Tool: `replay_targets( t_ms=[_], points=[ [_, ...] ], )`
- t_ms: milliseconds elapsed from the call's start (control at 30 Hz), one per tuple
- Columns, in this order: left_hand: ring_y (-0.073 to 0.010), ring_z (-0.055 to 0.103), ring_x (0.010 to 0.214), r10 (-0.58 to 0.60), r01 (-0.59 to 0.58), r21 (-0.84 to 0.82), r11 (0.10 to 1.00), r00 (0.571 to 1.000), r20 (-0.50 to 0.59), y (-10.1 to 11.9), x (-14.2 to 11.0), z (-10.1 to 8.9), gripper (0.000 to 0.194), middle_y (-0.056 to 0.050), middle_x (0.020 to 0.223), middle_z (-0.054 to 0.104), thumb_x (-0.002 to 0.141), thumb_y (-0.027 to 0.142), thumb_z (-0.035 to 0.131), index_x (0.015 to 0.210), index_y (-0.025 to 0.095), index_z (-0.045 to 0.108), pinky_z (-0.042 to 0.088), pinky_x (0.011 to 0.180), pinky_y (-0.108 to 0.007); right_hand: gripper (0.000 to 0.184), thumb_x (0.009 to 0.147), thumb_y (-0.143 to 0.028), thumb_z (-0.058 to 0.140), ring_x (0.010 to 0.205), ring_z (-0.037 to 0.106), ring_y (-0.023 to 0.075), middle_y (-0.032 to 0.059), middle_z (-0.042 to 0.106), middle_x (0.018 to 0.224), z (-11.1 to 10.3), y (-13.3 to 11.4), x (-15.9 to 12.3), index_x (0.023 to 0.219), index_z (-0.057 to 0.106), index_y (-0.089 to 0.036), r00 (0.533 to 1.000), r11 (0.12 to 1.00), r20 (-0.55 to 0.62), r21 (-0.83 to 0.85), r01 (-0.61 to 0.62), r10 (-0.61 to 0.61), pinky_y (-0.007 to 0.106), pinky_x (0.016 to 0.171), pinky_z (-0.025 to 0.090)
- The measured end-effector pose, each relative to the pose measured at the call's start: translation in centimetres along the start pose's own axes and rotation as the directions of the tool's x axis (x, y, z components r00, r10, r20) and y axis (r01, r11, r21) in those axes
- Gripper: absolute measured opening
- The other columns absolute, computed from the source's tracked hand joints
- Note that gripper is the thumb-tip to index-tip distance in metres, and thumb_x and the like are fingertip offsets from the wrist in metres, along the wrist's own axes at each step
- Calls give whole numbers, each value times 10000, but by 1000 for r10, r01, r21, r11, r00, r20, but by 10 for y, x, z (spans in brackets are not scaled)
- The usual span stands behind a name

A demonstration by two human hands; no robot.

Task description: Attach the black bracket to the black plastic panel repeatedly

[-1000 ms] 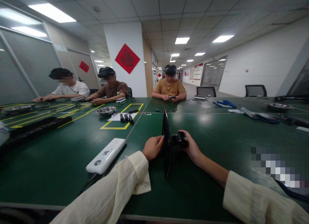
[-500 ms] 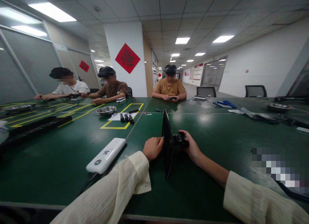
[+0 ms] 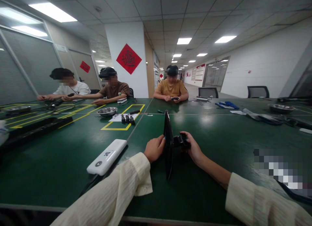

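Observation:
A thin black panel (image 3: pixel 168 151) stands almost edge-on in front of me, upright over the green table. My left hand (image 3: pixel 155 149) is closed at its left side, the thumb pressed against the panel. From the panel's right side juts a black bracket-like part (image 3: pixel 179 141). Around that part the fingers of my right hand (image 3: pixel 194 149) are wrapped. The panel's exact kind is not clear from this angle. To the left of my left hand lies a white power bank (image 3: pixel 107 157) marked 26, with a black cable at its near end.
Beyond the panel are a steel bowl (image 3: pixel 107 111), several small black parts (image 3: pixel 127 119) on white paper, and a yellow tape outline (image 3: pixel 115 129). A long black tray (image 3: pixel 48 125) lies left. Blue bags (image 3: pixel 227 105) and another bowl (image 3: pixel 281 108) are right. Three people sit opposite.
My hands and the panel stay nearly still. At the far left, a co-worker's arm and the dark object near it have shifted to the left.

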State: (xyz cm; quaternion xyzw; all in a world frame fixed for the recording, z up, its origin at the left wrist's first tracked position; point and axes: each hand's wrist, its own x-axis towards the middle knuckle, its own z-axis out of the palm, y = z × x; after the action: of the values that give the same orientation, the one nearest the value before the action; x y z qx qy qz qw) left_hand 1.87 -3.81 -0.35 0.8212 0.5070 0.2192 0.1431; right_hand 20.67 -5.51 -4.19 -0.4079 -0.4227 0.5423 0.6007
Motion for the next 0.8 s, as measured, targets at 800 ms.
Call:
replay_targets(
  t_ms=[800],
  points=[
    [-196,617,797,58,-61,104,993,998,36,-5,4,2,523,-89,837,668,910,377,166,828,161,635,392,654,-245,399,686,-331,421,579,500,140,-4,545,767,-2,2,1,1074,475,-258,1000,999,2,-34,26,-26,239,467,378]
  ],
)
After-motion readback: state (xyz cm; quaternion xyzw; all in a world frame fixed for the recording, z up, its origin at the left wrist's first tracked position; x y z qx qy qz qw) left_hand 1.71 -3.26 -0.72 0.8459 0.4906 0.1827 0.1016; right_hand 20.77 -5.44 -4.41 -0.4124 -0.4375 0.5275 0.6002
